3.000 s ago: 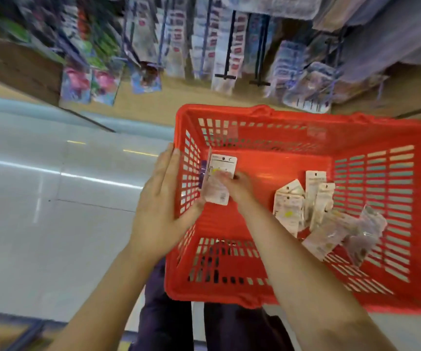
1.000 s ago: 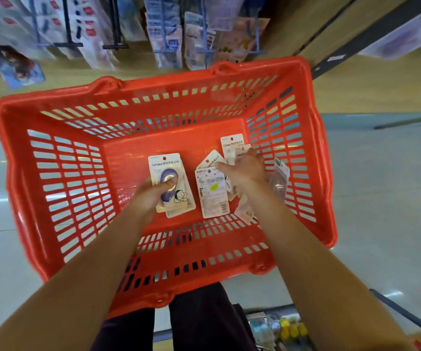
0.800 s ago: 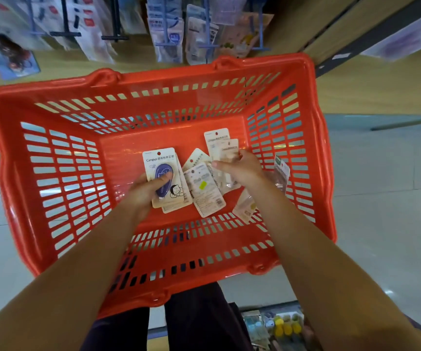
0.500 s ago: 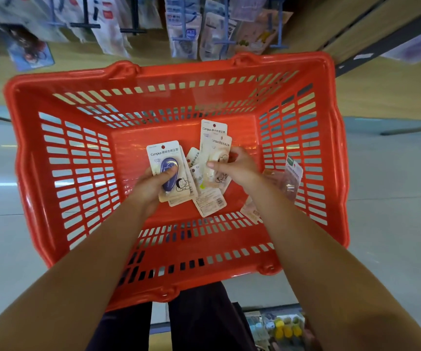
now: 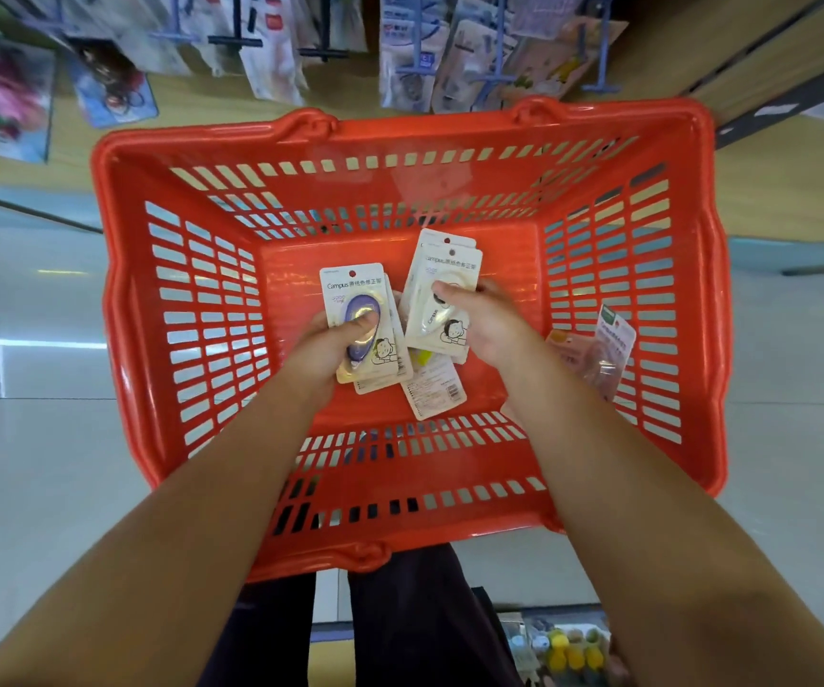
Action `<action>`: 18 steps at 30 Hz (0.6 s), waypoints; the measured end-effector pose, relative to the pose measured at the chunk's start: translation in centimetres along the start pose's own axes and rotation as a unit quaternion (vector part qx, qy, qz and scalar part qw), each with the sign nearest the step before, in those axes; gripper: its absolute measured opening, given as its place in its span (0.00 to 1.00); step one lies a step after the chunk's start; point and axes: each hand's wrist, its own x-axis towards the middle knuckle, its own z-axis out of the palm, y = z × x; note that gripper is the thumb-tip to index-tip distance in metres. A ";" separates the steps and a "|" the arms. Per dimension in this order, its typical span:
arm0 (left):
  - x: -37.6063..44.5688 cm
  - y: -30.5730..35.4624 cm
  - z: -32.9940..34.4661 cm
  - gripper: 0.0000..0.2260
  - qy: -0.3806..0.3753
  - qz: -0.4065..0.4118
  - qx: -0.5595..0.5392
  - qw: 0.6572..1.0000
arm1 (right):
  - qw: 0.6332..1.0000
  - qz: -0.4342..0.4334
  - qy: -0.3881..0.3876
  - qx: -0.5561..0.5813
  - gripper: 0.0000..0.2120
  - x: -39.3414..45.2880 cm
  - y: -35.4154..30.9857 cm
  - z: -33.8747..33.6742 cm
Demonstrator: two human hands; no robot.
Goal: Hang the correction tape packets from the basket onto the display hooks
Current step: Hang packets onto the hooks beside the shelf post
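— Both arms are down inside the red basket (image 5: 152, 339), which sits in front of the person's legs. What's the left hand (image 5: 323, 354) got?

— A small stack of correction tape packets (image 5: 355, 290), top one with the purple dispenser. The thumb presses across that dispenser, the fingers are curled behind the cards, so it grips the stack.

— And the right hand (image 5: 487, 324)?

— It pinches a second stack of packets (image 5: 442, 270), the cream-coloured dispenser facing up, thumb lying over the blister. Both stacks are held just above the basket floor, side by side and close to each other.

— Anything loose down there?

— Yes, one packet lying face down (image 5: 432, 389) on the floor between the two wrists, printed back showing, with a yellow-green edge poking out just above it. Over by the right wall there's a clear bag with a green label (image 5: 608, 344), leaning against the slats.

— And the display?

— Up at the top of the view: hooks (image 5: 492, 79) on a wooden panel, carded goods already hanging from them, too blurred to read.
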 end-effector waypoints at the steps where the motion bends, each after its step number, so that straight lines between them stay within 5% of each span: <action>1: -0.2 0.2 -0.2 0.22 0.002 0.002 -0.003 1.000 | 1.000 0.003 -0.003 0.011 0.23 0.1 -0.2 0.0; 7: -4.3 3.4 -0.4 0.17 0.041 0.020 -0.008 0.999 | 0.996 -0.028 -0.073 0.033 0.11 -4.8 -1.8 0.2; 12: -12.9 8.2 0.7 0.12 -0.026 0.105 -0.015 0.994 | 0.979 -0.128 -0.142 0.076 0.20 -16.5 -4.4 0.7; 18: -27.5 17.0 2.4 0.22 -0.114 0.239 -0.021 0.964 | 0.939 -0.293 -0.171 0.063 0.23 -30.7 -9.5 5.5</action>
